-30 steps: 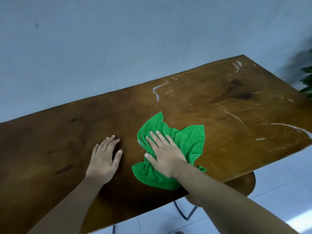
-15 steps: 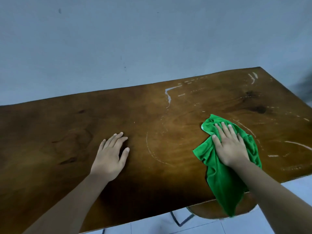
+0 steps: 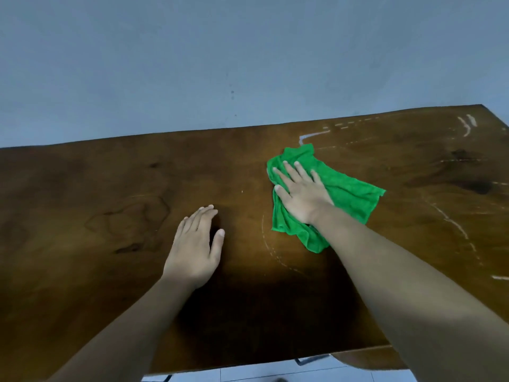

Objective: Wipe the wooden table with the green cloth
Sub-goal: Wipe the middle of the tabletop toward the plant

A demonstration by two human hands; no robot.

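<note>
Right hand (image 3: 301, 193) lies palm down on the green cloth (image 3: 338, 194), fingers spread and flat, pressing it against the wooden table (image 3: 110, 216) without gripping it. Its fingertips point toward about 11 o'clock. The cloth sits rumpled right of the table's centre, toward the far edge; a folded corner pokes out past the fingers at 12 o'clock and just touches a whitish streak (image 3: 311, 136), while another bunched end trails at 6 o'clock beside the wrist. Left hand (image 3: 197, 244) rests flat on bare wood at about 8 o'clock from the cloth, well apart from it, fingers close together and thumb held out to the side. Pale curved marks (image 3: 451, 224) cross the wood at 3 o'clock of the cloth. A grey-blue wall (image 3: 192, 64) rises behind the table.
</note>
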